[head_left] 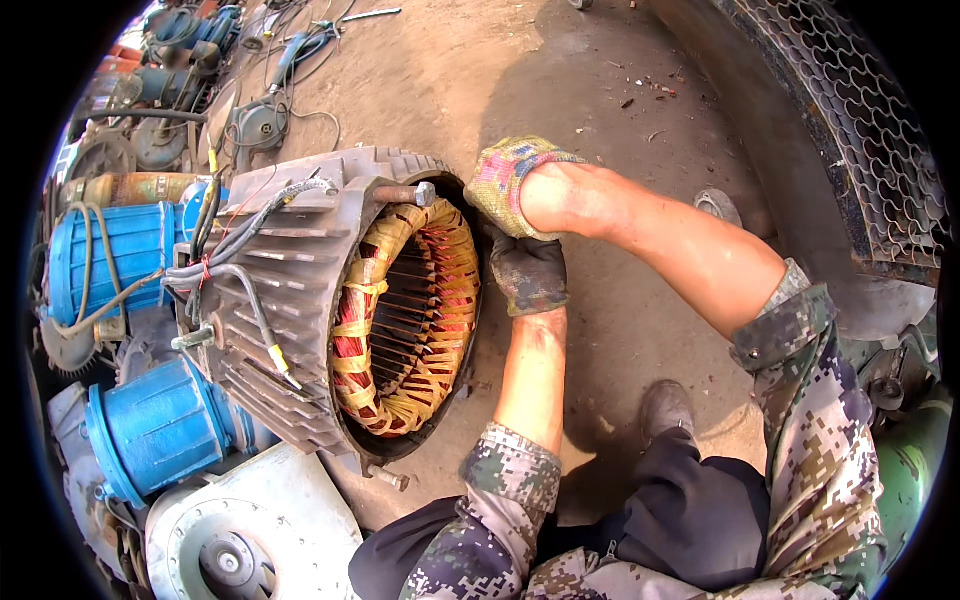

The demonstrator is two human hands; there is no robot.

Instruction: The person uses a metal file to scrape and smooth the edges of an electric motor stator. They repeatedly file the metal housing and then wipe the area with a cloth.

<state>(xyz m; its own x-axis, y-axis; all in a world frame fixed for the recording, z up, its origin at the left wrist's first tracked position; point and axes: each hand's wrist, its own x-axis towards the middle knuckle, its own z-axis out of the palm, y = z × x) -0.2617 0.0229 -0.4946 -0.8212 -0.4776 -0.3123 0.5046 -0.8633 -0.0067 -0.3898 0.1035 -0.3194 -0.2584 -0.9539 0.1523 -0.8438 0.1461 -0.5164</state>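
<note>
A large ribbed motor housing (290,250) lies on its side just left of my hands, its round end facing me. Inside sits a ring of copper windings (352,335), bound with yellow tape. My right hand (515,185), in a multicoloured knit glove, is closed at the upper right rim of the housing. Directly below it, my left hand (530,272), in a dark glove, is closed too, nearly touching the right. The fingertips of both hands are hidden, and I cannot make out what they hold. Grey cables (230,262) lie across the housing's ribs.
Blue motors (160,430) crowd the left side. At the lower left lies a pale metal plate with a round hub (255,525). A blue power tool (298,52) with cords is on the dirt floor (430,70) at the back. A metal mesh panel (870,140) stands at right.
</note>
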